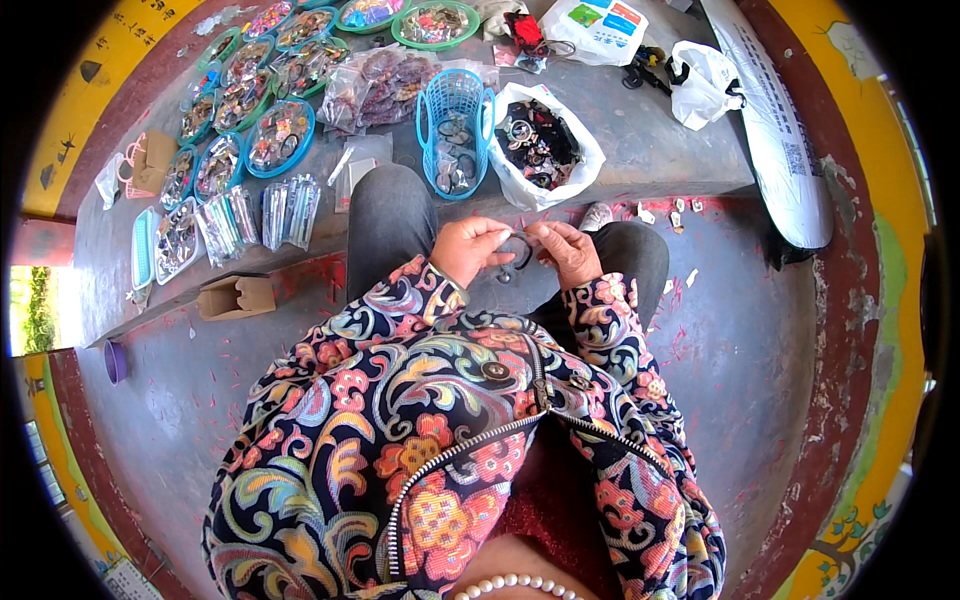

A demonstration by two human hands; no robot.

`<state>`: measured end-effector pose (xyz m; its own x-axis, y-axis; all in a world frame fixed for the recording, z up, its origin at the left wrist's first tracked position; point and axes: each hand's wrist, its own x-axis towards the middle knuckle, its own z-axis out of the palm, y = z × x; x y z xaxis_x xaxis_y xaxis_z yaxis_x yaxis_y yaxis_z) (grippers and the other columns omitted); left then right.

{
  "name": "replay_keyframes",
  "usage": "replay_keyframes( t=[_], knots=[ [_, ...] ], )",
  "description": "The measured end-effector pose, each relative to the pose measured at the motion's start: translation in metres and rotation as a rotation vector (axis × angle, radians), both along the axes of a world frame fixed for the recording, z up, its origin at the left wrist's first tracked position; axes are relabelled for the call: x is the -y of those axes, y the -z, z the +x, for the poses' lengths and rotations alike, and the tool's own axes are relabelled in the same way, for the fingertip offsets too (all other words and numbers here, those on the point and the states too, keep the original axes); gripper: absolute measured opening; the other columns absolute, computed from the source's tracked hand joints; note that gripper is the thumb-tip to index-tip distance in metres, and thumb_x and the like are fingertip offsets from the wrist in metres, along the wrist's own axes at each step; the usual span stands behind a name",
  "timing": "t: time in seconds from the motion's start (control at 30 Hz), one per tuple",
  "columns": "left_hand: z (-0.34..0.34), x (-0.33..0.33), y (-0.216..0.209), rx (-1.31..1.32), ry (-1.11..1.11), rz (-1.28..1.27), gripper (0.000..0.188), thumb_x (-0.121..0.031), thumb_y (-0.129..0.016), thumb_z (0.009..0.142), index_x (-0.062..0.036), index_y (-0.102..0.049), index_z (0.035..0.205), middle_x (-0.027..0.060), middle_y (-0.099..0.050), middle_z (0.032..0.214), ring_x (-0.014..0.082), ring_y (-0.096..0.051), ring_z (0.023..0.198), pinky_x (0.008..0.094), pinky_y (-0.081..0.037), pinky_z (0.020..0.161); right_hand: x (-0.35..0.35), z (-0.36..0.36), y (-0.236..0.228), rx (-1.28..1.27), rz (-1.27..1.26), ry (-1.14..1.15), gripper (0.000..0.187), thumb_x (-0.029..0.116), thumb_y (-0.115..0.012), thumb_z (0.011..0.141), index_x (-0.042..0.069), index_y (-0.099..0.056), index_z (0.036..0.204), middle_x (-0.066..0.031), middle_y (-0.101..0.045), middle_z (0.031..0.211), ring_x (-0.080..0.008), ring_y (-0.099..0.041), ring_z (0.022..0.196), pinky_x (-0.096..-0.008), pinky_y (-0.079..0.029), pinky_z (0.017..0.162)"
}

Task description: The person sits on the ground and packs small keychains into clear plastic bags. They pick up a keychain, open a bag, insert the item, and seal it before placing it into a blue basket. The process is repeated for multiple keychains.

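Purple cup [115, 362]: far left of the blue basket and nearer the person, on its own.
Turquoise tray [144, 250]: well left of the basket, just beside a white tray [163, 272] of small items.
Cardboard box [153, 163]: left of the basket, farther off than the bowls beside it.
Open box [236, 297]: left of the basket and nearer the person, below the ledge edge.
Packets [290, 212]: left of the basket, clear and slim, laid side by side in two groups.
Blue bowl [312, 118]: left of the basket, full of small pieces, with more filled bowls crowded beyond it.
Plastic bags [375, 90]: just left of the basket, clear, heaped, with dark reddish contents.
Blue basket [432, 135]: the landmark, tall, two-handled, upright on the ledge, with clear packs inside.
Left hand [470, 250]: nearer the person than the basket, fingers narrowed in a pinch at the band.
Black band [527, 252]: nearer the person than the basket and slightly right, curved, between both hands' fingertips; a small dark piece below is too blurred to tell.
White bag [592, 168]: just right of the basket, open, holding mostly black bands.
Right hand [568, 255]: right of the basket and nearer the person, thumb and fingers pinched at the band.
Small bag [703, 90]: well right of the basket, white.
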<state>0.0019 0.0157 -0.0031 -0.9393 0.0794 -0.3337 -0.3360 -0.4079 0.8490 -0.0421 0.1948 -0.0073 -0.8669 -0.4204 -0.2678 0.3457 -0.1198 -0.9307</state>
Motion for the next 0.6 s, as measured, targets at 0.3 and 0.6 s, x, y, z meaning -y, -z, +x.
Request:
replay_keyframes(
  t=[0.3, 0.6],
  knots=[
    [0.0016, -0.0024, 0.0022, -0.097, 0.042, -0.031, 0.018, -0.006, -0.047, 0.088, 0.0066, -0.056, 0.096, 0.0073, -0.056, 0.092, 0.0124, -0.057, 0.079, 0.0259, -0.053, 0.07, 0.0019, 0.0023, 0.0076, -0.085, 0.066, -0.008, 0.016, 0.017, -0.066, 0.077, 0.002, -0.066, 0.083, 0.0015, -0.059, 0.07, -0.0059, -0.047, 0.061, -0.0196, -0.037, 0.057],
    [-0.001, 0.0021, 0.002, -0.037, 0.064, 0.05, 0.017, -0.007, -0.047, 0.088, 0.0053, -0.056, 0.097, 0.0079, -0.056, 0.093, 0.0124, -0.057, 0.078, 0.0243, -0.053, 0.068, -0.0008, 0.0013, 0.0068, -0.224, 0.142, -0.005, 0.012, 0.009, -0.066, 0.076, -0.001, -0.066, 0.084, -0.0026, -0.06, 0.074, -0.0083, -0.052, 0.066, -0.0213, -0.041, 0.06]
  ],
)
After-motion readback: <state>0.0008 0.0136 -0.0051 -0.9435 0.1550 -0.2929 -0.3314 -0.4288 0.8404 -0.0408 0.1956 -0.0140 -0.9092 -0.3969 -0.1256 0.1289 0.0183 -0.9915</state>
